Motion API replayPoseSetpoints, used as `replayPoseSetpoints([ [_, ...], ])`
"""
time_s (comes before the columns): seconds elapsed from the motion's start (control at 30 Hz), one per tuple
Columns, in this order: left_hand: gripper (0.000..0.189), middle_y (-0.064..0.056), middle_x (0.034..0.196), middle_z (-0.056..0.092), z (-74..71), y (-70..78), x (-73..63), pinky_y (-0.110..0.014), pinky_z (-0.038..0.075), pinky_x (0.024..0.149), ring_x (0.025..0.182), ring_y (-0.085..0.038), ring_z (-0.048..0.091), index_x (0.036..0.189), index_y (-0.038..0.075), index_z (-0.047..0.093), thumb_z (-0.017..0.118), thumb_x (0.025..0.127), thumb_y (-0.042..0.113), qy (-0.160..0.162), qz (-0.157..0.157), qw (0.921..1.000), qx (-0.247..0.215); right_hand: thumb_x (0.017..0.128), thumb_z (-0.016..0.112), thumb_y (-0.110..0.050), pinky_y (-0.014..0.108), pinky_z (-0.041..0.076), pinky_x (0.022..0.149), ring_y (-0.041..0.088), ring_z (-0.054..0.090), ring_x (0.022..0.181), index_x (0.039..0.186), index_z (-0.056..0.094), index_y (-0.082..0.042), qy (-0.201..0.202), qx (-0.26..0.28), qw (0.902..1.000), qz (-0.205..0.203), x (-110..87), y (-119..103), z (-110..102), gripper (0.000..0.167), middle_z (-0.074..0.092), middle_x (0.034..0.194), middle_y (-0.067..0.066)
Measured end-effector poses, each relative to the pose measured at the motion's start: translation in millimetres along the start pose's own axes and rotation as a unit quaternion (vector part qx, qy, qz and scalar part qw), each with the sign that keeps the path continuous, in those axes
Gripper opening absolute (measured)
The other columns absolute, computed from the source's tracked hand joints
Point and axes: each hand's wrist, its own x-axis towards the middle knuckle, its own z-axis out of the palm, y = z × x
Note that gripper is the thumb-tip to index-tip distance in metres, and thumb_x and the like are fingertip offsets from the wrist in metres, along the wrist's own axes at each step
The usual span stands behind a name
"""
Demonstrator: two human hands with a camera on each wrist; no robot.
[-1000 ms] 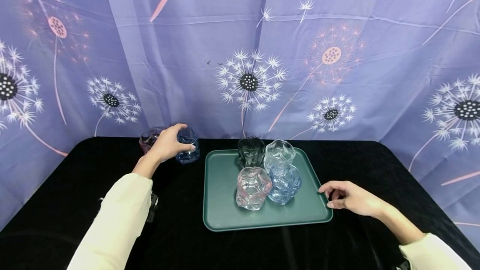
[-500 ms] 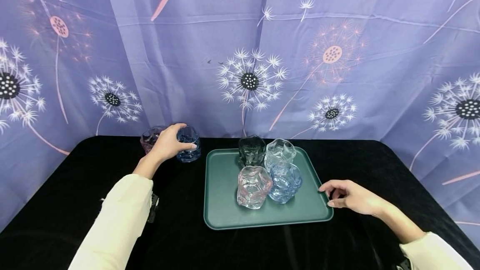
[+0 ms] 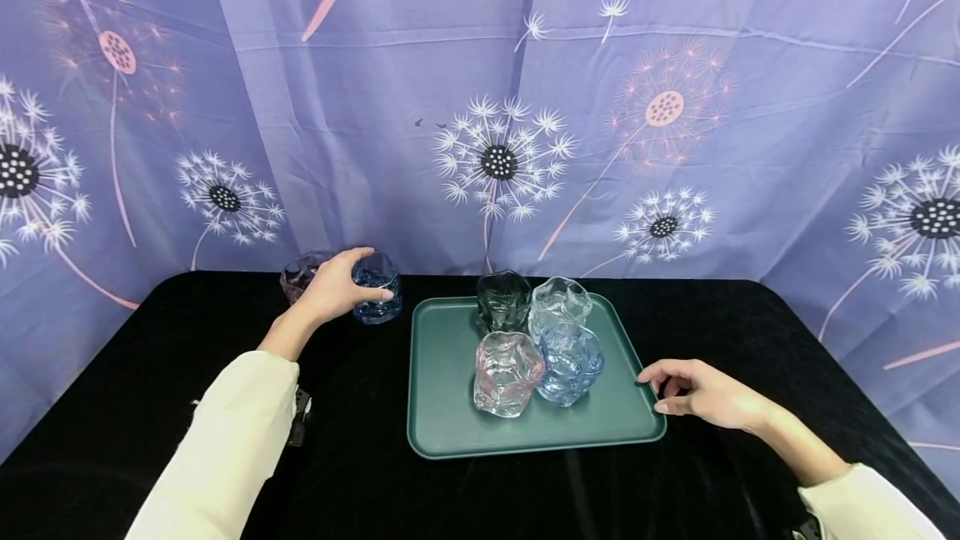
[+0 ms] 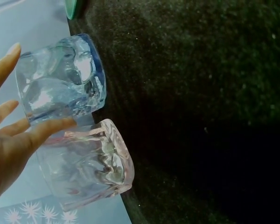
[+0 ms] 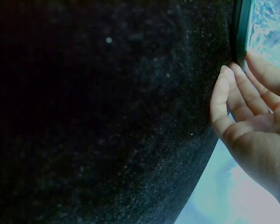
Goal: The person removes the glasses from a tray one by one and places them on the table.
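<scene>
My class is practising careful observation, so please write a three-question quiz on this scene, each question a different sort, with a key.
1. Count: how many glasses stand on the green tray?
2. True or false: in the head view, the right hand is at the tray's right edge.
3. Name: which two glasses are off the tray, by the left hand?

Key:
1. Four.
2. True.
3. The blue glass and the pinkish glass.

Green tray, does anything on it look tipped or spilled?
Nothing stands out: the green tray looks level, and its pink glass, dark glass, clear glass and light blue glass stand upright. No spill shows.
</scene>
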Motion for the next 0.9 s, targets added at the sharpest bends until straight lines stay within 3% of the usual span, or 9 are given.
replayPoseSetpoints([
  [0.43,0.077,-0.023,0.143,0.027,-9.3,3.0,-9.3,-0.056,0.027,0.099,0.129,-0.042,0.024,0.139,0.001,0.034,0.072,0.078,0.03,0.005,0.027,0.9996,-0.009,0.085,0.062,-0.005,0.026,0.047,0.056,0.01,0.052,0.068,0.113,0.054,0.007,0.003,-0.003,1.0,0.002,-0.5,-1.9,0.7,0.032,0.054,0.086,0.018],
  [0.9,0.074,-0.021,0.14,0.033,-18.3,13.5,-20.0,-0.055,0.028,0.098,0.127,-0.04,0.029,0.137,0.002,0.039,0.073,0.077,0.031,0.007,0.054,0.9983,0.02,0.085,0.062,-0.006,0.026,0.047,0.056,0.009,0.051,0.068,0.113,0.053,0.008,0.002,-0.001,1.0,-0.001,-0.6,-2.0,1.0,0.032,0.054,0.086,0.018],
])
